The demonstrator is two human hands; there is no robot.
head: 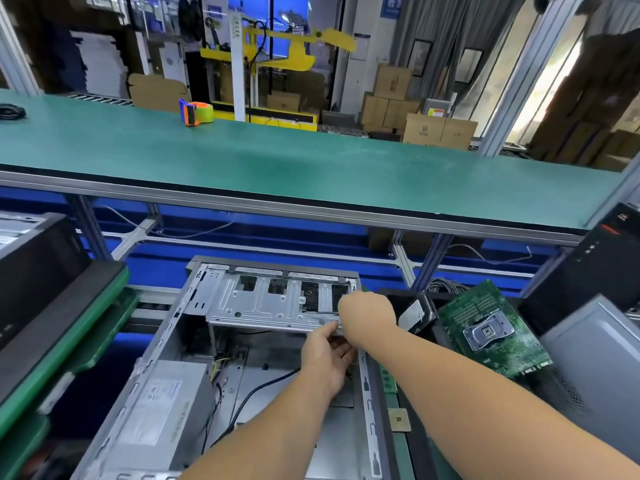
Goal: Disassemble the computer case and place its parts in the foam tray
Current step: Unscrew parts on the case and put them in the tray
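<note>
— What sits in the containers?

— The computer case (242, 368) lies open on its side in the lower middle of the view, its side panel off. Inside, a grey power supply (166, 410) sits in the near left corner with coloured wires beside it, and a black cable (256, 389) runs across the bare metal floor. A silver drive cage (273, 299), punched with vent holes, spans the far end. To the right, a dark foam tray (440, 327) holds a green motherboard (491, 334), tilted, socket side up, and a hard drive (414, 315) leaning just beside it (edges blurred, so I cannot tell how deep either sits).

— And the hands?

— Both are at the cage's near right corner. The left hand (329, 355) has its fingers curled under the cage's front edge, gripping it. The right hand (367, 311) is bent over the same corner from above; what its fingers are doing is hidden behind the knuckles.

— Anything else?

— A tape dispenser (195, 111) on the green bench (311, 161) beyond, and cardboard boxes (440, 131) behind.
</note>
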